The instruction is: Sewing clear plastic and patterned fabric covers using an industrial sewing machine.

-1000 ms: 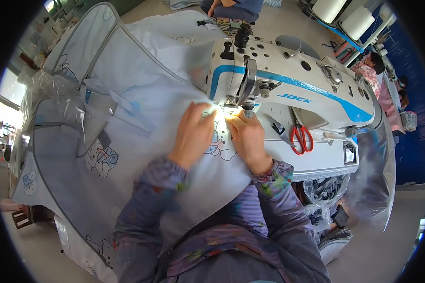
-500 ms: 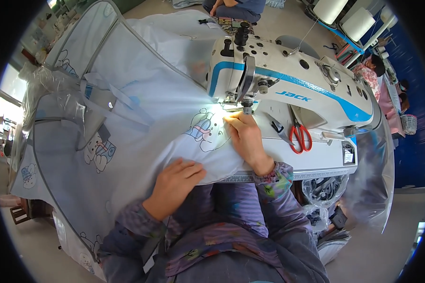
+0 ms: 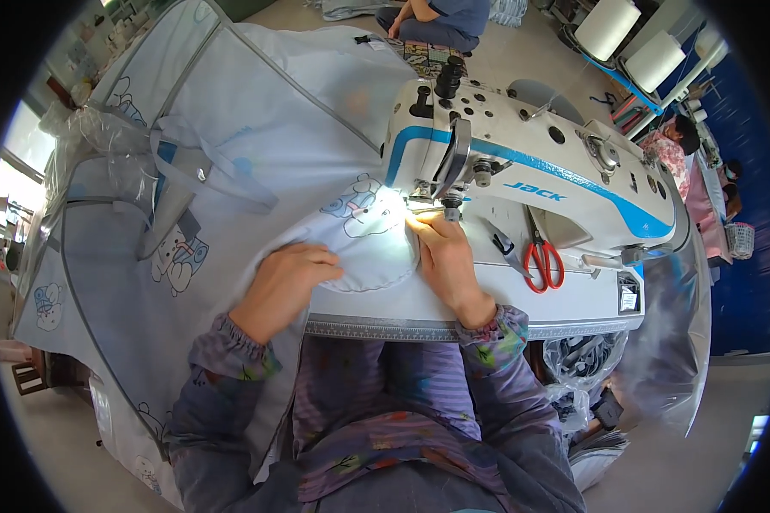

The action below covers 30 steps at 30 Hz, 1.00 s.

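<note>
Pale grey-blue fabric (image 3: 231, 214) with cartoon animal prints spreads over the sewing machine (image 3: 522, 162) bed and off to the left. Its rounded, stitched edge lies under the lit needle area, whose exact needle point is lost in glare. My right hand (image 3: 449, 265) pinches the fabric's edge just right of the presser foot, thumb and forefinger close together. Lying on the fabric's near left part, my left hand (image 3: 284, 286) has its fingers stretched side by side, pressing lightly. Red-handled scissors (image 3: 542, 263) and a small dark-tipped snipper (image 3: 503, 244) rest right of my right hand.
White thread cones (image 3: 607, 30) stand on a rack at the upper right. Grey straps (image 3: 214, 175) and clear plastic (image 3: 103, 137) lie on the fabric at the left. A plastic bag (image 3: 582, 363) hangs below the table's right side. Other people sit farther off.
The fabric has turned and its rounded edge has drawn back from the table's front, baring the ruler strip. My left hand has moved left and away from me; the right stays near the needle.
</note>
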Each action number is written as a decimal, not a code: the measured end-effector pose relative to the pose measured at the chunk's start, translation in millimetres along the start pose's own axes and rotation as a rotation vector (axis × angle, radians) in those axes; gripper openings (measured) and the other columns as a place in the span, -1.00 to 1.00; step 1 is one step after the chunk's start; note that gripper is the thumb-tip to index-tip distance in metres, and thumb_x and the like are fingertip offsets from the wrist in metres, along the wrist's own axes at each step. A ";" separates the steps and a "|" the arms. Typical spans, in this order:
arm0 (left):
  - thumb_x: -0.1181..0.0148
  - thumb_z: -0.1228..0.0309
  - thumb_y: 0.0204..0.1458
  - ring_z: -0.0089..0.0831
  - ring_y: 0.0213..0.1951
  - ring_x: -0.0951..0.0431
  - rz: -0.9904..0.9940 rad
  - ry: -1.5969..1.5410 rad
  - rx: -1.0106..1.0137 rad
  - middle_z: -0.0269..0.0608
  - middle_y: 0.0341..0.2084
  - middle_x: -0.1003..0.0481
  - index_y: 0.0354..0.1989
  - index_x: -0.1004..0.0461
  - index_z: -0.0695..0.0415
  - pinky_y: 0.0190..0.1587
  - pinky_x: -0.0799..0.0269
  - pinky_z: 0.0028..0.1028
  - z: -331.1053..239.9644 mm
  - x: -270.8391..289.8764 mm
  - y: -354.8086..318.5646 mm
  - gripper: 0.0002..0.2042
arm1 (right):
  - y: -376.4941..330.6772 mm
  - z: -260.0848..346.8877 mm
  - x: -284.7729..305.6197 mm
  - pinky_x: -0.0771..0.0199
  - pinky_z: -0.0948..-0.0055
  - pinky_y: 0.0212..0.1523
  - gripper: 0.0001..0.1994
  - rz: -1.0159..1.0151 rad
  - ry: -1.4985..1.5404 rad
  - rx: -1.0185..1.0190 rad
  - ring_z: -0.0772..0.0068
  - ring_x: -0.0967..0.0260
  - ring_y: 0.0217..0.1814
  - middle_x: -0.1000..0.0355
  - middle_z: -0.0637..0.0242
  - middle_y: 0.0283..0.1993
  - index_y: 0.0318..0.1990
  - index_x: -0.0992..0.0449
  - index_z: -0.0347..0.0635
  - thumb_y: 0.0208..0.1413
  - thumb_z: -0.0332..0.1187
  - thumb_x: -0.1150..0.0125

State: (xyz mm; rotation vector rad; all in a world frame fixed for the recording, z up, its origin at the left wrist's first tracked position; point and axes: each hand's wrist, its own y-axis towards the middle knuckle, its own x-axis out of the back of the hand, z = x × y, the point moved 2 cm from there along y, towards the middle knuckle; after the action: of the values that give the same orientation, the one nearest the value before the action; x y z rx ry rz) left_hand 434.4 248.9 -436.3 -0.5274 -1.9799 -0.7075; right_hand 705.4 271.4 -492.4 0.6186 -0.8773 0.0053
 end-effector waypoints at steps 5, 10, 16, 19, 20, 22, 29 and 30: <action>-0.14 0.61 -0.06 -0.22 0.00 -0.65 -0.022 0.033 0.014 -0.26 -0.14 -0.69 -0.23 -0.73 0.07 0.04 -0.56 -0.28 19.5 -4.8 10.1 -0.71 | -1.9 0.7 0.8 -0.46 0.17 -0.02 -0.58 0.020 -0.003 -0.012 -0.02 -0.46 -0.06 -0.55 0.16 -0.02 0.06 -0.64 -0.20 0.05 -0.69 -0.12; -0.14 0.58 -0.04 -0.25 -0.03 -0.65 -0.095 0.073 0.033 -0.30 -0.14 -0.69 -0.23 -0.74 0.03 -0.01 -0.56 -0.30 36.2 -7.8 24.5 -0.72 | -0.9 4.6 2.6 -0.44 0.18 0.00 -0.55 0.036 -0.028 0.007 0.00 -0.44 -0.03 -0.53 0.18 0.00 0.08 -0.62 -0.21 0.00 -0.69 -0.14; -0.15 0.49 -0.01 -0.24 -0.12 -0.66 -0.116 0.190 0.062 -0.31 -0.22 -0.67 -0.28 -0.68 0.04 -0.11 -0.59 -0.28 31.0 -14.5 30.1 -0.81 | -2.9 6.7 1.8 -0.43 0.16 0.04 -0.51 0.051 -0.045 0.028 0.01 -0.43 -0.01 -0.51 0.20 0.02 0.11 -0.60 -0.19 -0.03 -0.69 -0.14; -0.16 0.48 0.00 -0.21 -0.21 -0.66 -0.045 0.289 0.109 -0.27 -0.31 -0.64 -0.31 -0.63 0.08 -0.19 -0.61 -0.26 10.6 -28.6 28.9 -0.86 | -3.7 2.3 -0.6 -0.43 0.17 0.05 -0.50 0.048 -0.048 0.019 0.01 -0.43 0.00 -0.51 0.20 0.03 0.12 -0.60 -0.19 -0.04 -0.69 -0.13; -0.16 0.48 0.01 -0.19 -0.24 -0.66 -0.052 0.317 0.104 -0.25 -0.34 -0.62 -0.32 -0.62 0.10 -0.22 -0.61 -0.25 0.8 -32.8 29.7 -0.88 | -2.8 1.5 -1.4 -0.44 0.17 0.05 -0.50 0.044 -0.048 0.019 0.01 -0.43 0.00 -0.51 0.20 0.03 0.12 -0.60 -0.19 -0.04 -0.69 -0.13; -0.16 0.47 0.02 -0.18 -0.28 -0.67 -0.030 0.380 0.114 -0.21 -0.37 -0.61 -0.32 -0.61 0.13 -0.26 -0.61 -0.25 -20.9 -40.5 34.2 -0.89 | 0.5 2.9 -2.0 -0.44 0.17 0.05 -0.51 0.038 -0.052 0.024 0.02 -0.44 0.01 -0.51 0.20 0.03 0.12 -0.60 -0.20 -0.03 -0.68 -0.14; -0.19 0.34 0.15 -0.16 -0.23 -0.67 0.405 0.353 0.157 -0.16 -0.32 -0.61 -0.19 -0.60 0.15 -0.12 -0.58 -0.09 -49.2 -29.9 60.0 -0.83 | -44.0 63.5 28.1 -0.53 0.14 -0.10 -0.66 0.152 0.120 -0.103 -0.07 -0.48 -0.13 -0.53 0.08 -0.10 0.10 -0.58 -0.25 0.14 -0.56 -0.23; -0.20 0.30 0.17 -0.17 -0.22 -0.67 0.466 0.325 0.145 -0.17 -0.30 -0.61 -0.16 -0.61 0.12 -0.02 -0.58 -0.09 -40.7 -26.4 63.3 -0.81 | -63.8 77.5 30.6 -0.54 0.13 -0.14 -0.69 0.282 0.190 -0.183 -0.11 -0.50 -0.18 -0.54 0.05 -0.12 0.11 -0.57 -0.26 0.21 -0.51 -0.25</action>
State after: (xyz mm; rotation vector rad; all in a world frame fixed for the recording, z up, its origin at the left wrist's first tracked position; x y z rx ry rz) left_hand 511.5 266.6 -426.7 -0.7052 -1.5150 -0.3292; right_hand 685.7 171.9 -465.6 0.3139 -0.7644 0.2321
